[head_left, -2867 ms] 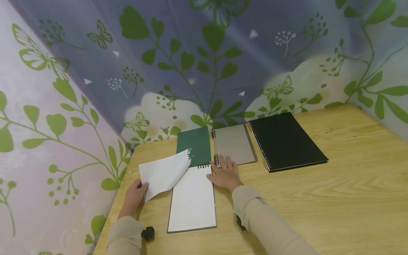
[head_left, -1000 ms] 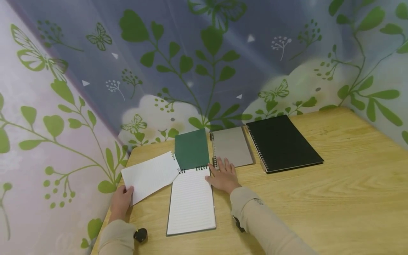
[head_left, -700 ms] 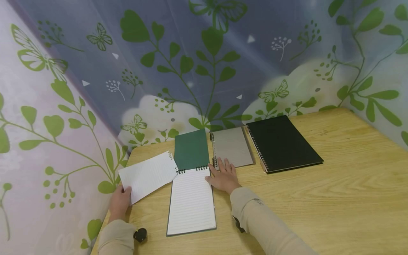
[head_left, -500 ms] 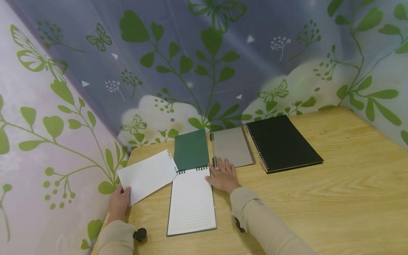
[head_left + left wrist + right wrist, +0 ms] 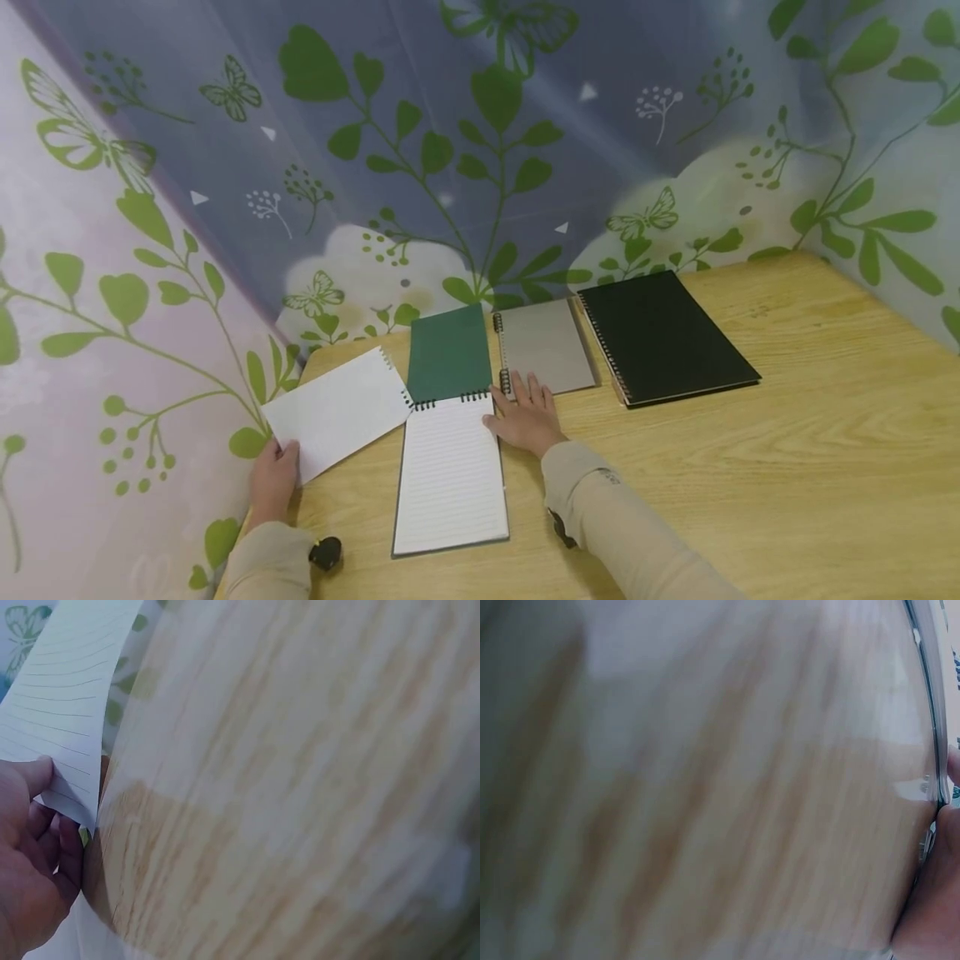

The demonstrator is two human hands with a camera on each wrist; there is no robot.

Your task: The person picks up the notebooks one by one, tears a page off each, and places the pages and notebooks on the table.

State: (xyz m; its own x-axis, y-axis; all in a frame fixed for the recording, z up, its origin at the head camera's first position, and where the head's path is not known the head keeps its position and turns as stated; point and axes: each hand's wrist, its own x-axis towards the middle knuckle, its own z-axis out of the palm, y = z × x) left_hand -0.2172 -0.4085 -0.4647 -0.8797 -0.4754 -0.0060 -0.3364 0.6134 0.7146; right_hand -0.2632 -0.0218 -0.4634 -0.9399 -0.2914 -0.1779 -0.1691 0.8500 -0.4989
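In the head view, the left hand (image 5: 273,478) pinches the near-left corner of a white rectangular paper sheet (image 5: 341,412), which slants up over the left end of a pale-yellow wood-grain table (image 5: 810,492). The sheet's holed right edge meets the left end of the black rings (image 5: 424,405) of a dark-green-covered spiral notebook; whether any ring passes through it, I cannot tell. That notebook lies open, its white lined pages (image 5: 453,479) on the near side and its green cover (image 5: 450,352) folded out to the far side. The right hand (image 5: 528,418) lies flat with fingers spread, thumb on the right edge of the pages and fingertips over the near-left corner of a grey-beige spiral notebook (image 5: 551,343). Farther right lies a larger black spiral notebook (image 5: 671,337). The left wrist view shows what the head view hides: fingers curled under the sheet, the thumb pressing its upper face, and clear ruled lines that barely show from above. The right wrist view, blurred and mostly wood grain, catches only part of the right hand at its right border, beside a dark glossy edge; the spread fingers are plain from the head view alone.
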